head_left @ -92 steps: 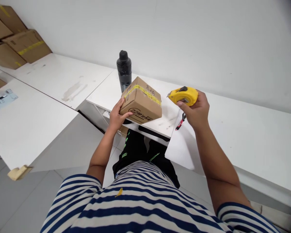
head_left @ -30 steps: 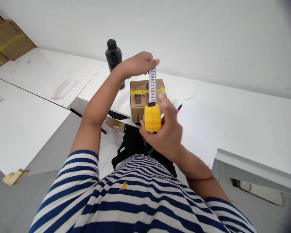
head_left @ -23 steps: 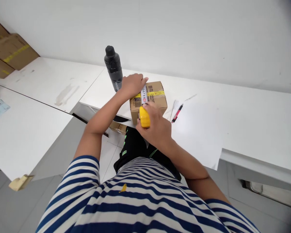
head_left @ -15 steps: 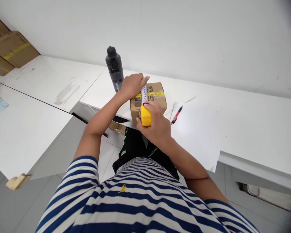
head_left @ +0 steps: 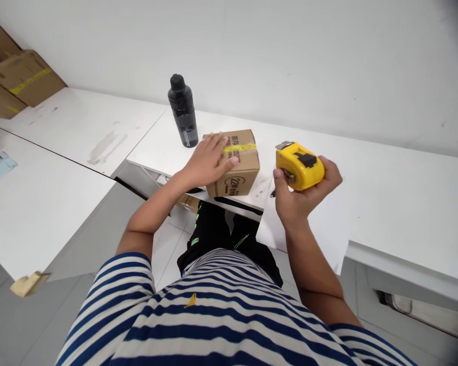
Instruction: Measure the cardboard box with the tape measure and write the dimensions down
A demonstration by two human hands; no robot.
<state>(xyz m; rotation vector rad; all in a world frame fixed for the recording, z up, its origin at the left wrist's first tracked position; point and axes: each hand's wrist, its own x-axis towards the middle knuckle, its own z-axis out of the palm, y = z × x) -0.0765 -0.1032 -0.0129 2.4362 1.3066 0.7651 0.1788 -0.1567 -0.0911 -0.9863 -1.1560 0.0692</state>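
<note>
A small cardboard box [head_left: 239,170] with yellow tape across its top sits at the near edge of the white desk [head_left: 385,188]. My left hand [head_left: 209,159] lies flat on the box's top and left side, fingers spread. To the right of the box, my right hand [head_left: 303,194] holds a yellow tape measure [head_left: 299,165] above the desk, with its blade drawn in. A pen lies mostly hidden behind my right hand.
A black water bottle [head_left: 182,118] stands just behind the box to the left. Several cardboard boxes [head_left: 13,81] are stacked at the far left on an adjoining white table [head_left: 38,188]. A white wall runs behind the desks. A desk drawer handle [head_left: 423,310] shows at lower right.
The tape's blade, stretched over the box top half a second ago, has retracted. My right hand has carried the tape measure off to the right. My left hand now rests flat on the box.
</note>
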